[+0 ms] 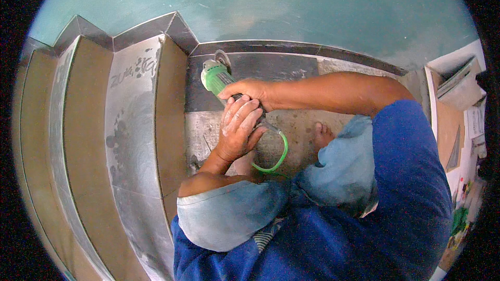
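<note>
A green angle grinder point(214, 79) with a pale head is held in both my hands, its round disc point(223, 60) pointing toward the wall. My right hand point(249, 91) is closed round the upper body of the tool, reaching in from the right. Just below it, my left hand point(239, 125) wraps the black rear part, its fingers whitened with dust. A bright green cord point(285, 152) loops from the grinder's back end. The disc is close to the dark skirting tile point(271, 47) along the wall's foot; whether it touches cannot be told.
Tiled stairs point(133, 119) with dark smudges rise at the left, edged by stepped skirting point(179, 31). A dark floor tile point(200, 93) lies under the grinder. My bent legs and bare foot point(323, 134) are close by. A blue-green wall point(312, 5) runs behind; boards point(458, 88) stand at the right.
</note>
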Demonstrator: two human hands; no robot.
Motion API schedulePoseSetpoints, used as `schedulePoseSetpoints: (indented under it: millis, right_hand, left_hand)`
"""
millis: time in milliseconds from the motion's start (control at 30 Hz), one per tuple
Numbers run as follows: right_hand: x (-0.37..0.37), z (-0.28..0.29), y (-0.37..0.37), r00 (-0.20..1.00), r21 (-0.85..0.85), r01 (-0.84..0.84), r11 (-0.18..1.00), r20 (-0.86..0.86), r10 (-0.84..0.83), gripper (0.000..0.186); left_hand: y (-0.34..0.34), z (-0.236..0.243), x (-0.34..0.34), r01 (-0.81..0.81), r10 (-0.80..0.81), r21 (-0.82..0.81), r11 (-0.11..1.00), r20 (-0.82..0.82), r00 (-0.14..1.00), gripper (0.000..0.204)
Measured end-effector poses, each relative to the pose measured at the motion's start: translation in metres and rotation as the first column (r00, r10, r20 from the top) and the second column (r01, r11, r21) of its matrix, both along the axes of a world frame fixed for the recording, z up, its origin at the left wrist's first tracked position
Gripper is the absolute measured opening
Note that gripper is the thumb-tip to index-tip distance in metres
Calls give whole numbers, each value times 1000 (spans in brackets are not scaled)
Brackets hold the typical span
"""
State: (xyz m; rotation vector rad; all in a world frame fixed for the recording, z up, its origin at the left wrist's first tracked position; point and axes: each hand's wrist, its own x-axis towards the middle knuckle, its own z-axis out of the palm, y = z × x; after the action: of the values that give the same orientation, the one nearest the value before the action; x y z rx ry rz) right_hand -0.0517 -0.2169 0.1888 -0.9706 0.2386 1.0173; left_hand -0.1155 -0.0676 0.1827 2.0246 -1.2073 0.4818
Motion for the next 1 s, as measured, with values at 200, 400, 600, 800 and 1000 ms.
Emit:
schedulePoseSetpoints:
  millis: [200,400,600,800,1000]
  right_hand:
    - [-1,4,-14,977,34,-151,988,-148,154,30]
    - [-5,6,-16,958,170,-82,982,-258,125,47]
    - [-12,-4,-17,997,-95,-67,993,-50,62,26]
    - [-9,-5,-12,997,-178,-41,983,51,50,29]
    - [1,-11,-19,955,-358,-15,934,270,119,39]
  left_hand:
    - [0,7,-2,94,-104,167,981,49,993,49]
    - [-5,11,5,92,-94,102,990,12,995,42]
    - [-11,7,1,187,-185,-6,982,84,979,37]
    - [-9,2,3,180,-179,-8,984,96,979,34]
    - [24,-10,-7,-137,98,-103,985,-315,944,42]
